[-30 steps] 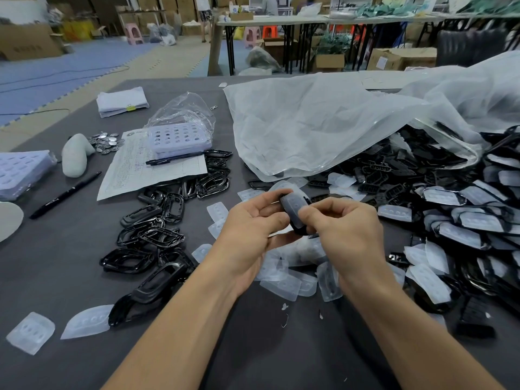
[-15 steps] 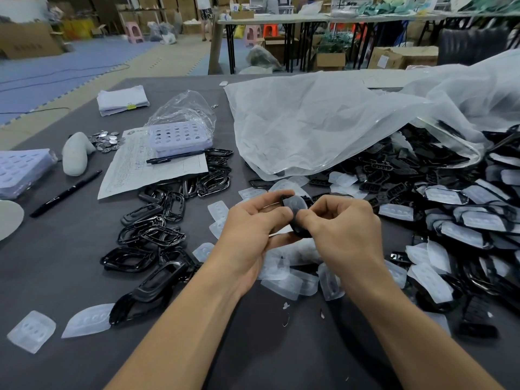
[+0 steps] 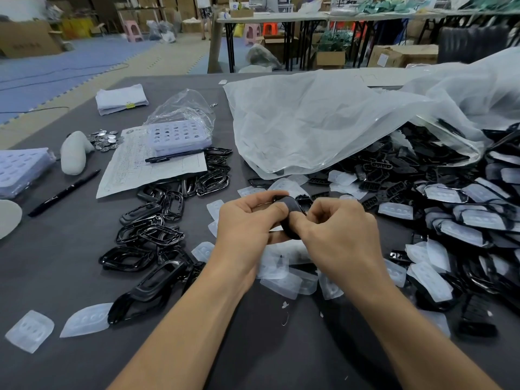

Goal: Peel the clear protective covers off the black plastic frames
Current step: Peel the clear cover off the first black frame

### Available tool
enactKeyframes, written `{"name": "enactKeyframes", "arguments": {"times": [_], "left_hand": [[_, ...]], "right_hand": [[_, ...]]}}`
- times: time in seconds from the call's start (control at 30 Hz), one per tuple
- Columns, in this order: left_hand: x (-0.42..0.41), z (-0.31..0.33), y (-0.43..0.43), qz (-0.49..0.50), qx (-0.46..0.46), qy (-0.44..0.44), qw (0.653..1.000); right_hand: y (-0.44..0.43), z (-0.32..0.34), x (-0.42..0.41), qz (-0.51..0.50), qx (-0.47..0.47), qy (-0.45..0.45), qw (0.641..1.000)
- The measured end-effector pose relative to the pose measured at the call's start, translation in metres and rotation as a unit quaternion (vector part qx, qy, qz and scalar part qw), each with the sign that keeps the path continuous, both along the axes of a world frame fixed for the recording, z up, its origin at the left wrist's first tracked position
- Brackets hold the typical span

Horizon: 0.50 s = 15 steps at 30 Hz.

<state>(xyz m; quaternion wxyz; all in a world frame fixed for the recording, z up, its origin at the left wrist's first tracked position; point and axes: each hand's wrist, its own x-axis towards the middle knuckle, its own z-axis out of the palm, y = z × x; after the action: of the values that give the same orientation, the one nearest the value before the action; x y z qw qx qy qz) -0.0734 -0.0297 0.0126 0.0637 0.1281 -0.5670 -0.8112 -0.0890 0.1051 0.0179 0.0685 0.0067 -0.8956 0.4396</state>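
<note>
Above the middle of the grey table, my left hand [image 3: 247, 223] and my right hand [image 3: 337, 235] both grip one black plastic frame [image 3: 291, 213], thumbs pressed on its face; whether its clear cover is on cannot be told. Bare black frames [image 3: 146, 237] lie in a heap to the left. Frames with clear covers [image 3: 461, 220] are piled at the right. Peeled clear covers [image 3: 284, 277] lie under and around my hands.
A large clear bag [image 3: 323, 122] spills frames at the back right. A paper sheet [image 3: 140, 167], pen [image 3: 62, 192], purple trays [image 3: 177, 135] and small metal discs [image 3: 104, 139] sit at the left. Two loose covers [image 3: 81, 319] lie near the front left edge.
My hands turned the frame slightly and both thumbs slid over its face. The pale cover seen on it a second ago no longer shows. Nothing else moved.
</note>
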Motion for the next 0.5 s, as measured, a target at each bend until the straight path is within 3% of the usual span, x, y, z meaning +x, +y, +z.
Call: {"name": "enactKeyframes", "arguments": {"times": [0.23, 0.5], "left_hand": [[-0.0013, 0.0011, -0.0013, 0.027, 0.003, 0.006, 1.0], [-0.0013, 0.0021, -0.0018, 0.048, -0.014, 0.005, 0.999]], "right_hand": [[0.0034, -0.0005, -0.0085, 0.068, -0.142, -0.057, 0.986], [0.003, -0.0013, -0.0078, 0.093, -0.165, -0.068, 0.98]]}}
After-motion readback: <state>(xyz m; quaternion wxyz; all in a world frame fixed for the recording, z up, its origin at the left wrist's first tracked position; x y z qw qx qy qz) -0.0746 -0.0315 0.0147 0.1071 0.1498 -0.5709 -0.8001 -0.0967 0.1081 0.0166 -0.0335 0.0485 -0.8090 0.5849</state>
